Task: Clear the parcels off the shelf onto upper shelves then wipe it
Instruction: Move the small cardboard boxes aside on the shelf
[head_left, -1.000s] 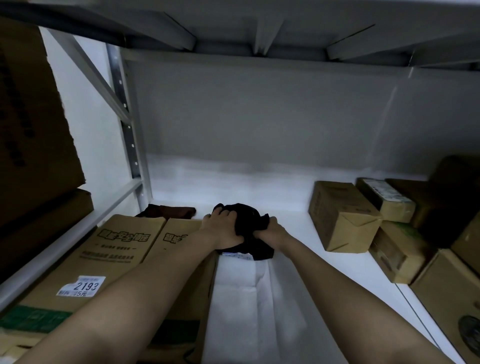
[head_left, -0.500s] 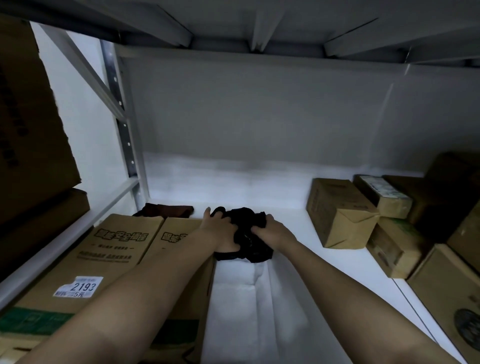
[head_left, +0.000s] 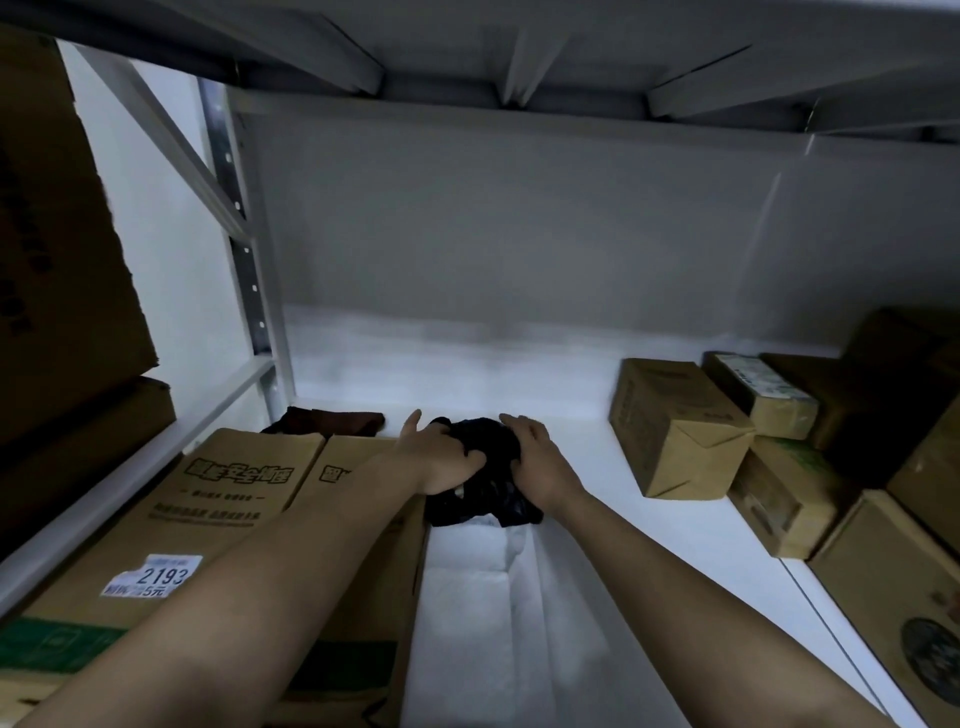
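Note:
A crumpled black bundle (head_left: 480, 486), soft like a bag or cloth, lies on the white shelf (head_left: 613, 519) near its middle. My left hand (head_left: 441, 460) grips its left side and my right hand (head_left: 540, 465) presses on its right side. It rests at the far end of a long white parcel (head_left: 467, 623) that runs toward me. Flat brown cartons (head_left: 228, 499) lie to the left under my left forearm. Several brown parcels (head_left: 675, 431) are stacked on the right.
A dark reddish cloth (head_left: 332, 422) lies behind the left cartons. The upper shelf's underside (head_left: 519, 52) hangs close overhead. A slotted upright post (head_left: 244, 260) stands at the left, with large cartons (head_left: 57, 249) on the neighbouring rack. Bare white shelf stretches to the back wall.
Both hands have kept hold of the black bundle and kneaded it, shifting it slightly toward me. My right hand has moved further over its top.

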